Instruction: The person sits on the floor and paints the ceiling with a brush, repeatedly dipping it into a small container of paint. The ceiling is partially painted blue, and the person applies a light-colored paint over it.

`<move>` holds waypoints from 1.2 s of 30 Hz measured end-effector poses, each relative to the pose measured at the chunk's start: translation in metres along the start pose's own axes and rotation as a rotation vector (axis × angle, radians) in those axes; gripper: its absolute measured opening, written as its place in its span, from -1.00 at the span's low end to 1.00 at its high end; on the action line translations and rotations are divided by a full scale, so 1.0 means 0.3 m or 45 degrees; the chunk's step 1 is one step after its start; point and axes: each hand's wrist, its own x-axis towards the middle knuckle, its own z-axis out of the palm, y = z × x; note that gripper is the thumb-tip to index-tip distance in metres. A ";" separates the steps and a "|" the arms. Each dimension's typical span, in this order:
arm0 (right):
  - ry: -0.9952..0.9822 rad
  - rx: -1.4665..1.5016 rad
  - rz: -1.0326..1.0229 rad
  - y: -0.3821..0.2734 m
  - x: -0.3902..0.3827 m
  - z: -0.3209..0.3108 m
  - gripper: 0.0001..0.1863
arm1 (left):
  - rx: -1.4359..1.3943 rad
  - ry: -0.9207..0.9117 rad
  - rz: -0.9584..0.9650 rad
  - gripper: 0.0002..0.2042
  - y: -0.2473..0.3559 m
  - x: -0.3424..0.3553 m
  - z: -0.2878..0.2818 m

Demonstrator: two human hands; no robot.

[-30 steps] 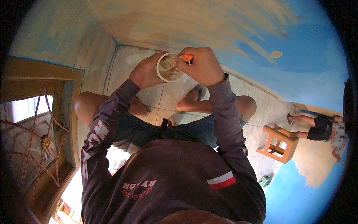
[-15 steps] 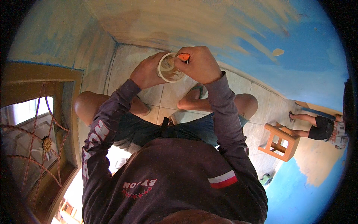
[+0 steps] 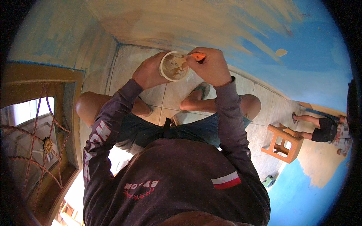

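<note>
My left hand is wrapped round the outside of a white plastic tub, which tilts so that its mouth shows. Tan paint coats the inside of the tub. In my right hand I grip a paintbrush by its orange handle, at the right side of the rim. Its tan head reaches into the tub, and its tip is hard to tell from the paint there. My right fingers hide part of the handle.
Ahead stands a wall with tan paint over blue. A wooden door with rope across its opening is at left. To the right are a tan plastic stool and a person. My legs are bent over the tiled floor.
My right hand has moved right with the paintbrush, drawing it toward the rim and showing more of the tub's inside. My left hand and the tub have hardly moved.
</note>
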 end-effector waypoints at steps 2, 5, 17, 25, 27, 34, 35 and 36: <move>0.110 0.100 0.079 0.037 -0.017 0.005 -0.71 | -0.032 0.016 -0.008 -0.17 -0.010 0.002 0.002; 0.203 0.266 0.244 0.088 -0.035 -0.010 -0.74 | -0.058 0.047 -0.015 -0.17 -0.011 0.001 -0.002; 0.337 0.874 0.548 0.152 -0.106 0.001 -0.77 | -0.074 0.104 -0.012 -0.19 0.006 -0.002 -0.026; 0.408 1.135 0.617 0.224 -0.149 0.047 -0.75 | -0.100 0.096 -0.075 -0.22 -0.001 0.005 -0.020; 0.416 1.181 0.603 0.240 -0.156 0.052 -0.73 | -0.113 0.100 -0.141 -0.23 0.008 0.003 -0.023; 0.343 1.268 0.535 0.227 -0.176 0.028 -0.77 | -0.086 0.173 -0.080 -0.22 -0.002 0.018 -0.039; 0.321 1.246 0.523 0.231 -0.177 0.021 -0.77 | -0.082 0.192 -0.073 -0.21 -0.005 0.019 -0.037; 0.299 1.228 0.515 0.236 -0.181 0.019 -0.77 | -0.077 0.209 -0.070 -0.20 -0.005 0.016 -0.036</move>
